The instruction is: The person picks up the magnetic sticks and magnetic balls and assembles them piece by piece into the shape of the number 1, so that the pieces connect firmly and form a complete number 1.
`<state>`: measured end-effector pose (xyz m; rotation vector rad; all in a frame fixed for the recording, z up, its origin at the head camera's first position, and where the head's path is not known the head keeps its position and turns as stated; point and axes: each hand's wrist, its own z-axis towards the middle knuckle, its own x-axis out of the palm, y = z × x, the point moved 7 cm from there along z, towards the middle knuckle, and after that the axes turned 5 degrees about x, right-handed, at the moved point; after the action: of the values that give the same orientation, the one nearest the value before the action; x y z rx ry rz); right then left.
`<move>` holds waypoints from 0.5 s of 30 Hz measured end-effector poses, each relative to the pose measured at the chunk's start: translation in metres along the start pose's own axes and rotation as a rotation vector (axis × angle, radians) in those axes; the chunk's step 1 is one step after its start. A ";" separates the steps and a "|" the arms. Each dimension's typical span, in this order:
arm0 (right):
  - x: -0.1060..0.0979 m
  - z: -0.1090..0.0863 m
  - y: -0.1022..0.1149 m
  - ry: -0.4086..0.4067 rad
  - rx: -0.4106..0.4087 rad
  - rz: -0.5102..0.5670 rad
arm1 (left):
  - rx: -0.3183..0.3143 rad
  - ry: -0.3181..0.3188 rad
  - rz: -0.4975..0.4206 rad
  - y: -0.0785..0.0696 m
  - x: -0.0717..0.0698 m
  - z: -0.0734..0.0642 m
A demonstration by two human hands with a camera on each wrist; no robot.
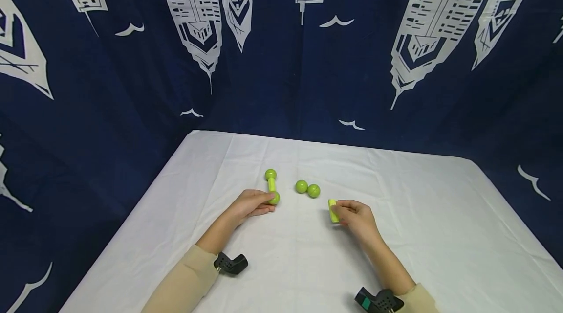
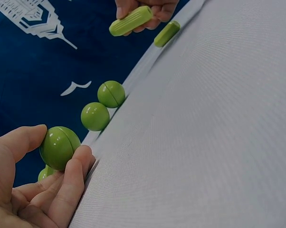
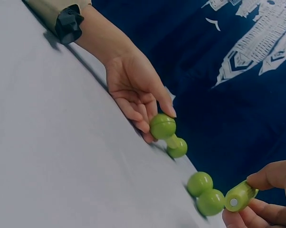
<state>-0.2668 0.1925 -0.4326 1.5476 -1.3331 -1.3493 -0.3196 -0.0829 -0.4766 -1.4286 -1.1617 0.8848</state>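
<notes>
My left hand [image 1: 251, 204] pinches the near ball [image 1: 274, 198] of a dumbbell-shaped piece on the table. This piece is a light green bar [image 1: 271, 185] with a glossy green ball [image 1: 270, 174] at its far end. My right hand [image 1: 358, 217] pinches a loose, ridged yellow-green bar [image 1: 333, 211] between thumb and fingers. A silvery round disc shows in that bar's end in the right wrist view. Two loose green balls [image 1: 301, 186] [image 1: 313, 190] lie side by side between the hands. In the left wrist view another green bar [image 2: 167, 33] lies near the right hand; it is hidden in the head view.
A white cloth [image 1: 418, 234] covers the table. Behind it and at the sides hangs a dark blue curtain [image 1: 272, 83] with white building prints. Each wrist wears a black camera, one on the left [image 1: 231, 263] and one on the right [image 1: 379, 300].
</notes>
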 end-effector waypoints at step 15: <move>0.043 0.001 0.005 0.074 -0.030 0.059 | 0.002 0.000 -0.003 -0.001 0.000 -0.001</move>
<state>-0.2715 0.1501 -0.4394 1.5124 -1.2968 -1.2582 -0.3191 -0.0832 -0.4760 -1.4250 -1.1626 0.8840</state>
